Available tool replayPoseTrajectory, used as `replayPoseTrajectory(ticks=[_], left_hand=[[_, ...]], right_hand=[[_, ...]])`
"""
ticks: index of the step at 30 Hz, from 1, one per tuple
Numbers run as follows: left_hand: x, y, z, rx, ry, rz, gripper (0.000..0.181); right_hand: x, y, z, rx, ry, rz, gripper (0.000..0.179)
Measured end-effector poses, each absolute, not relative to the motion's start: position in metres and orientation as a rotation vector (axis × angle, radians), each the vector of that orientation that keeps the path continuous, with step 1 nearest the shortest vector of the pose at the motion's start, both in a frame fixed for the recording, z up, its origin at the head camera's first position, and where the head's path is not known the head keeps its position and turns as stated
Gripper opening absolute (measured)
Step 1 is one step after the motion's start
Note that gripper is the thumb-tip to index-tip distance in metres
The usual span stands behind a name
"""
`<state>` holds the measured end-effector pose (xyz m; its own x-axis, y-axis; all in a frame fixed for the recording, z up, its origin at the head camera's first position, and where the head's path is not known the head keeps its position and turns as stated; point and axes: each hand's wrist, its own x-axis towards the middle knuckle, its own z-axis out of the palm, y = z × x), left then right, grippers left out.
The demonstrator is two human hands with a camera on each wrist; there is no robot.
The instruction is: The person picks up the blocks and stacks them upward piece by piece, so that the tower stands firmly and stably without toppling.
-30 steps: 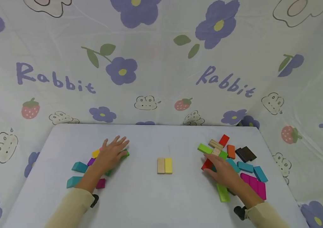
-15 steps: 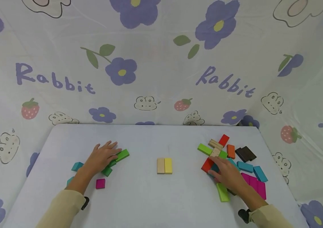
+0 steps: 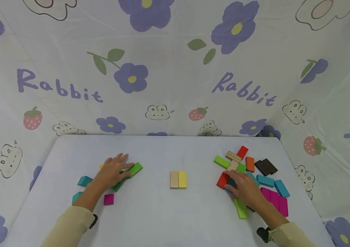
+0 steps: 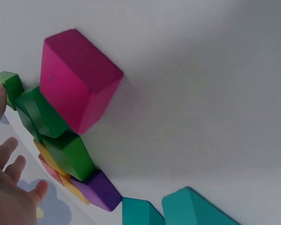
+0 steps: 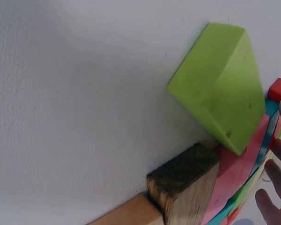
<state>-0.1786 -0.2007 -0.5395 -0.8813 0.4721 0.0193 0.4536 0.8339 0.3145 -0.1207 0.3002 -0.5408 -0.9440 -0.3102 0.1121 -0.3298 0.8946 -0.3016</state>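
In the head view my left hand has thumb and index finger at the near-left end of a light green block, pinching it, while the other fingers are spread. The left wrist view shows a fingertip against this green block. My right hand holds a red block between thumb and index finger at the left edge of the right-hand pile. In the right wrist view the red block sits beside the fingertips, partly cut off. Dark green blocks lie under the left hand.
A beige block and a yellow block lie side by side mid-table. A magenta block and teal blocks lie by the left forearm. Right of the right hand are magenta blocks and dark brown blocks.
My left hand first drew back toward the left, then came to the light green block, which shifted slightly right. My right fingers settled on the red block, which moved slightly left.
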Motion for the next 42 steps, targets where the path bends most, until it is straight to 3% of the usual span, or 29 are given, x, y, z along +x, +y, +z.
replayPoseTrajectory(ticks=[42], left_hand=[[-0.157,-0.092,-0.562,0.864,2.824,0.824,0.054]], right_hand=[[-0.132,0.198,-0.534,0.794,-3.114,0.723,0.059]])
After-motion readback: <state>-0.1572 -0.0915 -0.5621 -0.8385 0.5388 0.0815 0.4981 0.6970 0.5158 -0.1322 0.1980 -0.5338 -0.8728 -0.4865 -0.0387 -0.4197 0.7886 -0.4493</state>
